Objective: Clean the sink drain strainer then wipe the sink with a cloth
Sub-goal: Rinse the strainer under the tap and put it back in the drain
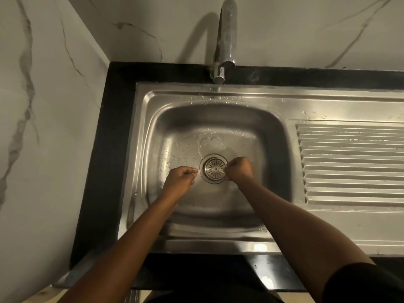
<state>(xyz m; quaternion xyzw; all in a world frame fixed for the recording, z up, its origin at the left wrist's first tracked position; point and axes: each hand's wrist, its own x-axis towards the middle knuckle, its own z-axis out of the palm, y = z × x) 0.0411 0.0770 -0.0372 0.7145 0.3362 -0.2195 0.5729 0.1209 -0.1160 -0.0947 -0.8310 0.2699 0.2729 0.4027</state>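
Where the marble wall (43, 127) meets the black desk (105, 149), the sink (175, 99) is set in. Its basin holds only water drops and the strainer (215, 168), which sits flat in the drain at the basin's middle. The left hand (181, 174) hovers just left of the drain ring, fingers curled with nothing seen in them, probably ready to help. Above, the faucet (227, 33) runs no water, which suits lifting before rinsing. The right hand (239, 168) comes in from the other side, and its fingertips seem to pinch the strainer's right rim, likely to pull it out for cleaning. The drainboard (349, 160) carries a few drops, and no cloth is in view.
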